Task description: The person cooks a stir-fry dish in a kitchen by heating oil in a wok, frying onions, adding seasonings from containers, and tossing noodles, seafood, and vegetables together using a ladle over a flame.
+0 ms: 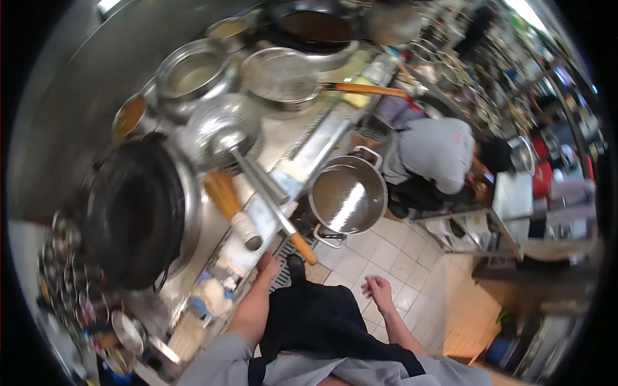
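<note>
My left hand (269, 264) is at the front edge of the stove counter, just below a bamboo wok brush (223, 193) and a long-handled ladle (301, 247) with a wooden grip. Its fingers are blurred and partly hidden, so I cannot make out whether they touch the edge. Over the tiled floor hangs my right hand (378, 291), with loosely curled fingers apart and nothing visible in them. A large two-handled metal pot (347, 195) holding liquid stands ahead of me, beyond both hands. The brush and ladle lie across the counter's edge, beside a perforated metal strainer (225, 122).
A black wok (136, 212) sits on the left of the stove. Behind it are a metal pot (193, 72) and a wire-mesh skimmer (281, 74) with a wooden handle. A co-worker (434, 154) bends down beside the large pot. A metal shelf unit (460, 225) stands at right.
</note>
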The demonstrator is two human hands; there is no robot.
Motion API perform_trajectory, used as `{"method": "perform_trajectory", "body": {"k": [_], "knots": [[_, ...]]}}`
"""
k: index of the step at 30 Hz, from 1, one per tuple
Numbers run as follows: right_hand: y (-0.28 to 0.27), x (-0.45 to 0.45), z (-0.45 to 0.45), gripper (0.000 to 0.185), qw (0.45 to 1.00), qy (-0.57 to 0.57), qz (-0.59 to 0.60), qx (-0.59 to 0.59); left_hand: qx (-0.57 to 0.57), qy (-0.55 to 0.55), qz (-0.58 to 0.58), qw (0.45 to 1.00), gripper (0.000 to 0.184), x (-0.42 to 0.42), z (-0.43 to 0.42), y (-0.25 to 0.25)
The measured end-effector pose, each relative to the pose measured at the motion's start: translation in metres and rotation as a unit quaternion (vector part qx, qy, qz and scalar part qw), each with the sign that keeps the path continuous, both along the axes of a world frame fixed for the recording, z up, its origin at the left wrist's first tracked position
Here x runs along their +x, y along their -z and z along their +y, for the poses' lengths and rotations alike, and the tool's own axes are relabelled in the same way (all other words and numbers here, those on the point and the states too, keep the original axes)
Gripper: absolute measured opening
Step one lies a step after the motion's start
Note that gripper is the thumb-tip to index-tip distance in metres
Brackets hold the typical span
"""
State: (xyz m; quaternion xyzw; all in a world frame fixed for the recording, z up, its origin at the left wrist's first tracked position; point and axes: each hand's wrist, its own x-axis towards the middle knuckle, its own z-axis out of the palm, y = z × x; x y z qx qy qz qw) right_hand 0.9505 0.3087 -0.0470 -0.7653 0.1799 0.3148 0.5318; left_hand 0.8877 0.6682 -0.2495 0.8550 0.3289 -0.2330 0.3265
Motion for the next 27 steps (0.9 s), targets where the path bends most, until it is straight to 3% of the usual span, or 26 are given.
{"method": "perform_trajectory", "body": {"k": [4, 7, 8, 10, 13, 15, 18, 21, 23, 27], "knots": [[-0.038, 0.063, 0.126, 0.041, 0.981, -0.104, -0.086, 0.137, 0.004, -0.09, -0.085, 0.992, 0.062, -0.019, -0.019, -0.032], [-0.023, 0.076, 0.185, 0.049, 0.954, -0.217, -0.066, 0.195, 0.017, -0.09, -0.055, 0.994, 0.055, -0.044, -0.03, -0.071], [-0.045, 0.073, 0.208, 0.054, 0.943, -0.211, 0.022, 0.256, -0.014, -0.072, -0.078, 0.994, 0.05, -0.062, -0.027, -0.092], [-0.06, 0.069, 0.234, 0.051, 0.946, -0.244, 0.026, 0.214, -0.038, -0.05, -0.126, 0.99, 0.039, -0.102, -0.027, -0.105], [-0.065, 0.08, 0.246, 0.036, 0.952, -0.293, 0.003, 0.093, -0.033, -0.069, -0.07, 0.995, 0.038, -0.185, -0.025, -0.097], [-0.091, 0.082, 0.253, 0.034, 0.942, -0.29, -0.006, 0.167, -0.019, -0.186, -0.004, 0.982, 0.037, -0.249, -0.028, -0.097], [-0.138, 0.054, 0.268, 0.032, 0.923, -0.327, -0.052, 0.195, -0.012, -0.32, 0.014, 0.947, 0.035, -0.347, -0.024, -0.103], [-0.152, 0.004, 0.296, 0.037, 0.889, -0.328, 0.036, 0.317, 0.024, -0.443, 0.056, 0.894, 0.033, -0.433, -0.031, -0.107], [-0.17, -0.049, 0.339, 0.04, 0.872, -0.338, 0.089, 0.343, 0.033, -0.461, 0.06, 0.885, 0.033, -0.496, -0.034, -0.092], [-0.181, -0.16, 0.422, 0.05, 0.82, -0.464, 0.01, 0.334, 0.028, -0.487, 0.039, 0.872, 0.032, -0.583, -0.006, -0.102]]}}
